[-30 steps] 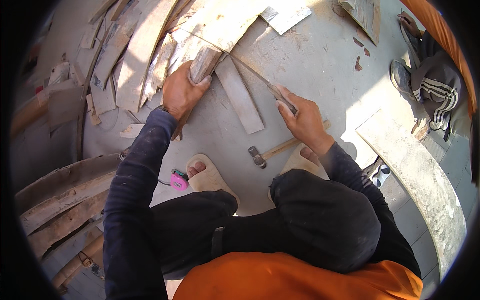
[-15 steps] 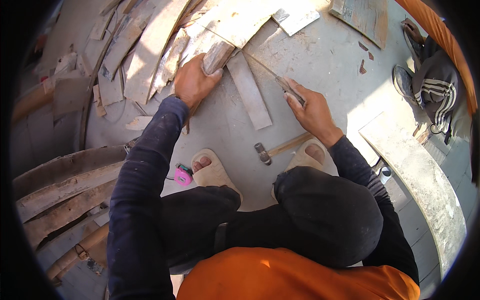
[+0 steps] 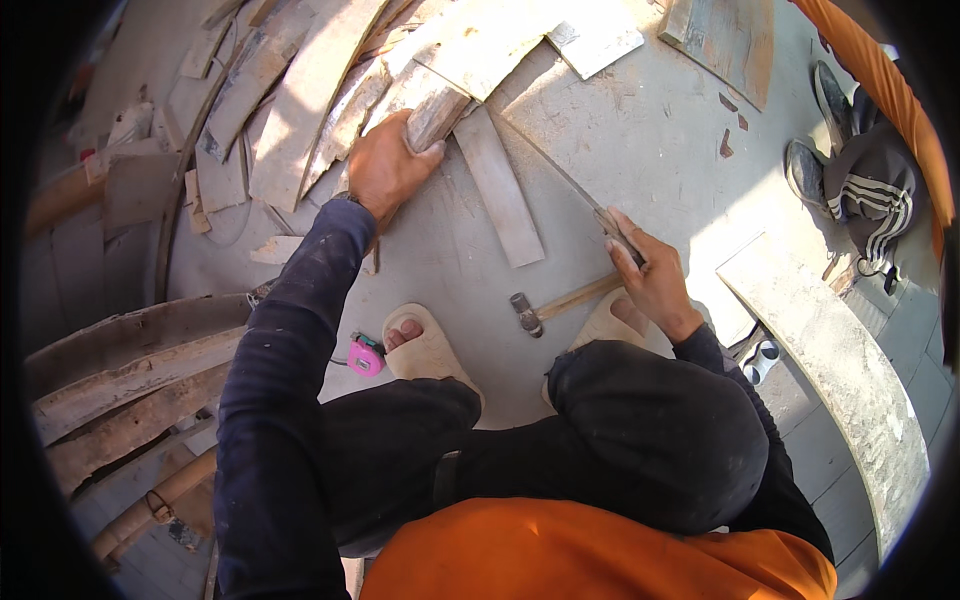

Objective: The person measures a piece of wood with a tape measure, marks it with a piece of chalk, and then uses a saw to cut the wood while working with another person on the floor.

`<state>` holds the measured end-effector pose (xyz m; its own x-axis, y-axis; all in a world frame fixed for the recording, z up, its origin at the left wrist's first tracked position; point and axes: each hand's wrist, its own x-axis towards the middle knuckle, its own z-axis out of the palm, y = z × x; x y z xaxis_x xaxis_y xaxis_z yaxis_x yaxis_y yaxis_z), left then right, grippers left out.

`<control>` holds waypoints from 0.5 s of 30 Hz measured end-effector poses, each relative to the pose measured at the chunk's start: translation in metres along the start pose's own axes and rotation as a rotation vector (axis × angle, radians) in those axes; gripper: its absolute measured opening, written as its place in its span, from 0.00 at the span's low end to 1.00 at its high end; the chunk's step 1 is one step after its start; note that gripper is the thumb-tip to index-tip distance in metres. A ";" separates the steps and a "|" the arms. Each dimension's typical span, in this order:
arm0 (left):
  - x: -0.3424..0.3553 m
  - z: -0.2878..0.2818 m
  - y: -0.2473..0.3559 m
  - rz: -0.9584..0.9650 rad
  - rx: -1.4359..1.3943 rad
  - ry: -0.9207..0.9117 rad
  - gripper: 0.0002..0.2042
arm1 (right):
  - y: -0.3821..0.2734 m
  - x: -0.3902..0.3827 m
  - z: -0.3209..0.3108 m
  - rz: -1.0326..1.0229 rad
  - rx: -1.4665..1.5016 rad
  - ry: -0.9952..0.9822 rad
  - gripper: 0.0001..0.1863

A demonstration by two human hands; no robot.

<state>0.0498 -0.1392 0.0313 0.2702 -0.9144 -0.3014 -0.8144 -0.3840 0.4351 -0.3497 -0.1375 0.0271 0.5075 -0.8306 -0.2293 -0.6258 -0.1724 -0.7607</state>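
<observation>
My left hand [image 3: 388, 165] is closed around a rough piece of wood [image 3: 436, 117], pressing it down at the edge of a heap of boards. In my right hand [image 3: 650, 270] is the handle of a handsaw [image 3: 556, 172], its long thin blade seen nearly edge-on. The blade slants up and left, its far end close to the held wood and the corner of a pale board [image 3: 490, 50]. A narrow grey strip of wood [image 3: 500, 190] lies on the floor between my hands. Below the saw handle rests a hammer [image 3: 528, 315] with a wooden shaft.
Beside my left foot sits a pink tape measure [image 3: 366, 355]. Long boards [image 3: 130, 370] are stacked at left, with more scrap wood [image 3: 300, 110] at upper left. A curved plank [image 3: 830, 350] lies at right. Another person's leg [image 3: 875, 190] and orange sleeve are at upper right.
My right hand has drawn the saw back, down and to the right, away from the wood. My left hand keeps its hold. The other person's hand at upper right has moved out of sight.
</observation>
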 end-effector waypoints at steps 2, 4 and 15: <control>-0.002 0.001 0.005 0.004 -0.033 -0.024 0.37 | 0.001 -0.038 -0.015 0.106 0.044 -0.025 0.25; -0.004 0.003 -0.002 0.028 -0.002 0.013 0.36 | 0.003 -0.044 -0.012 0.163 0.010 -0.116 0.26; -0.008 0.001 0.007 0.045 0.005 0.026 0.37 | 0.024 -0.014 -0.039 0.035 0.099 -0.077 0.28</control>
<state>0.0419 -0.1344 0.0358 0.2459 -0.9339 -0.2596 -0.8284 -0.3415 0.4439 -0.3948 -0.1509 0.0355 0.5326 -0.7915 -0.2999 -0.5845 -0.0876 -0.8067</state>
